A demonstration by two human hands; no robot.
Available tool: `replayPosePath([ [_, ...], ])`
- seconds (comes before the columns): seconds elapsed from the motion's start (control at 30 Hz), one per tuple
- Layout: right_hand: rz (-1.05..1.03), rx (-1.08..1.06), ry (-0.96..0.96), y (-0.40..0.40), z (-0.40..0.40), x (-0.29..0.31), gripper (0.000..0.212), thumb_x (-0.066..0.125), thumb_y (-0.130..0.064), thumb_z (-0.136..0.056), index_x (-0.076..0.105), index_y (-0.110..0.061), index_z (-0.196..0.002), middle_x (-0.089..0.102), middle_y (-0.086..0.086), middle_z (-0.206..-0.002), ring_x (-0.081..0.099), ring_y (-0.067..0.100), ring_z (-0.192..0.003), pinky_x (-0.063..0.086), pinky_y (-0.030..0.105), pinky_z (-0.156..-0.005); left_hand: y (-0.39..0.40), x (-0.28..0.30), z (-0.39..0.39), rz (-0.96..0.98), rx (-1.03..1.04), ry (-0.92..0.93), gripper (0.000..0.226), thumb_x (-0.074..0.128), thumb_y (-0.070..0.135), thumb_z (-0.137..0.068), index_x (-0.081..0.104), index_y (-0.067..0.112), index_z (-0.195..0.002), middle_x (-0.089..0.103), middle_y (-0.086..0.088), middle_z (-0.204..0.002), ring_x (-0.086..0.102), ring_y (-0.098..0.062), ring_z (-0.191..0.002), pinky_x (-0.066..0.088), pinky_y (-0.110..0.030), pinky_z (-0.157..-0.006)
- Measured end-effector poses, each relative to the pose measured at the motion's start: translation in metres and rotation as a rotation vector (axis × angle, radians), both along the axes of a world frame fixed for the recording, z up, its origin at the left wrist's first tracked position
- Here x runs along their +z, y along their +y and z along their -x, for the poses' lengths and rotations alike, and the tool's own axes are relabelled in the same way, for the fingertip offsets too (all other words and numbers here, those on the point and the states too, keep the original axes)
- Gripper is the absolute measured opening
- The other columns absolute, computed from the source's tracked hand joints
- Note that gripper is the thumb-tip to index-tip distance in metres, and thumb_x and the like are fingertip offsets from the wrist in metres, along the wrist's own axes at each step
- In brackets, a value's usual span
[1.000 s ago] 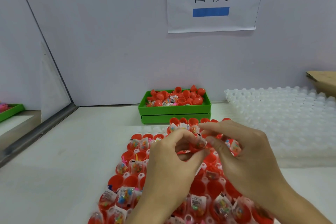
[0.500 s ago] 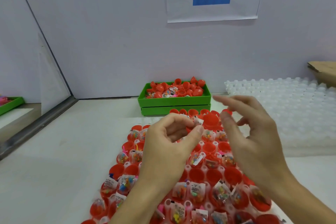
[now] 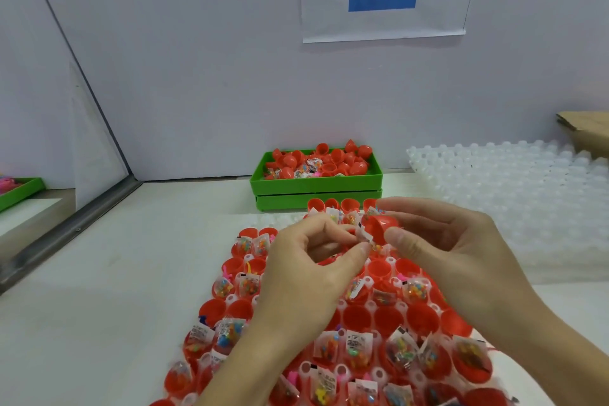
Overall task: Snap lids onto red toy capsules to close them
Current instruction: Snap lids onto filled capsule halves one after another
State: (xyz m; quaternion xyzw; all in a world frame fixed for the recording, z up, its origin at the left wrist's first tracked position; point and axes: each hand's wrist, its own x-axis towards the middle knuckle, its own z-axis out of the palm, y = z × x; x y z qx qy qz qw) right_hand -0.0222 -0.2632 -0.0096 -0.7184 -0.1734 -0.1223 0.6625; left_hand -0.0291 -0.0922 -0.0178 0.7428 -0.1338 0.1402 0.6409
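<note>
Above a tray of open red capsule halves (image 3: pixel 389 320), many holding small bagged toys, both my hands meet. My right hand (image 3: pixel 461 260) pinches a red capsule half (image 3: pixel 382 226) between thumb and forefinger. My left hand (image 3: pixel 313 267) pinches a small clear toy packet (image 3: pixel 364 236) with a white label, right at the mouth of that half. Whether the packet is inside the half is hidden by my fingers.
A green bin (image 3: pixel 316 186) of loose red capsule halves and toy packets stands behind the tray, against the wall. A white bubble-pattern tray (image 3: pixel 527 194) lies at the right, a cardboard box (image 3: pixel 586 132) beyond it. Another green bin (image 3: pixel 19 189) sits at far left past a divider.
My hands have lifted from the tray. The right hand, earlier spread apart with fingers free, now pinches a red capsule half against the packet in my left.
</note>
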Motion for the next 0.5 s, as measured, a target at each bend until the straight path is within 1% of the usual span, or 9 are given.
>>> replayPosePath([
  [0.1,0.023,0.008,-0.046,0.0036,0.0018,0.0010,0.029,0.074,-0.023,-0.066,0.077,-0.027,-0.094,0.078,-0.010,-0.087,0.074,0.006,-0.081,0.055,0.012,-0.069,-0.0018,-0.0011,0.0012,-0.086,0.021,-0.052,0.017,0.079,0.007,-0.082,0.068,0.014,-0.070,0.076,0.012,-0.087,0.073,-0.003,-0.084,0.055,-0.013,-0.072],
  [0.2,0.019,0.020,-0.056,0.0051,0.0032,0.0000,0.028,0.075,-0.021,-0.064,0.077,-0.027,-0.092,0.078,-0.008,-0.087,0.074,0.008,-0.081,0.057,0.016,-0.071,-0.0029,-0.0014,0.0026,-0.134,0.031,-0.104,0.023,0.077,0.003,-0.082,0.067,0.016,-0.067,0.075,0.013,-0.084,0.073,-0.004,-0.081,0.055,-0.011,-0.070],
  [0.27,0.031,0.028,-0.064,0.0042,0.0030,0.0004,0.028,0.076,-0.012,-0.069,0.078,-0.027,-0.093,0.078,-0.009,-0.090,0.074,0.009,-0.085,0.057,0.018,-0.074,-0.0032,-0.0014,0.0026,-0.148,0.036,-0.127,0.020,0.076,0.002,-0.083,0.068,0.015,-0.069,0.075,0.013,-0.085,0.073,-0.005,-0.081,0.056,-0.012,-0.069],
  [0.33,0.046,0.029,-0.079,0.0035,0.0030,0.0003,0.036,0.075,0.002,-0.075,0.078,-0.029,-0.094,0.078,-0.008,-0.090,0.075,0.009,-0.085,0.057,0.018,-0.075,-0.0035,-0.0012,0.0032,-0.148,0.052,-0.148,0.020,0.076,0.003,-0.083,0.069,0.016,-0.071,0.075,0.015,-0.085,0.072,-0.003,-0.081,0.055,-0.011,-0.069],
  [0.37,0.046,0.022,-0.082,0.0034,0.0031,0.0002,0.040,0.074,0.004,-0.076,0.079,-0.031,-0.092,0.078,-0.007,-0.089,0.075,0.010,-0.084,0.057,0.017,-0.074,-0.0039,-0.0010,0.0034,-0.147,0.058,-0.162,0.020,0.076,0.003,-0.083,0.069,0.017,-0.072,0.074,0.016,-0.086,0.072,-0.001,-0.082,0.055,-0.011,-0.070],
  [0.5,0.012,-0.001,-0.090,0.0056,0.0040,0.0005,0.040,0.075,0.004,-0.075,0.080,-0.034,-0.089,0.078,-0.005,-0.084,0.075,0.012,-0.080,0.057,0.018,-0.072,-0.0055,-0.0009,0.0044,-0.150,0.073,-0.198,0.023,0.075,0.002,-0.084,0.069,0.022,-0.076,0.073,0.017,-0.084,0.071,0.001,-0.084,0.055,-0.010,-0.070],
])
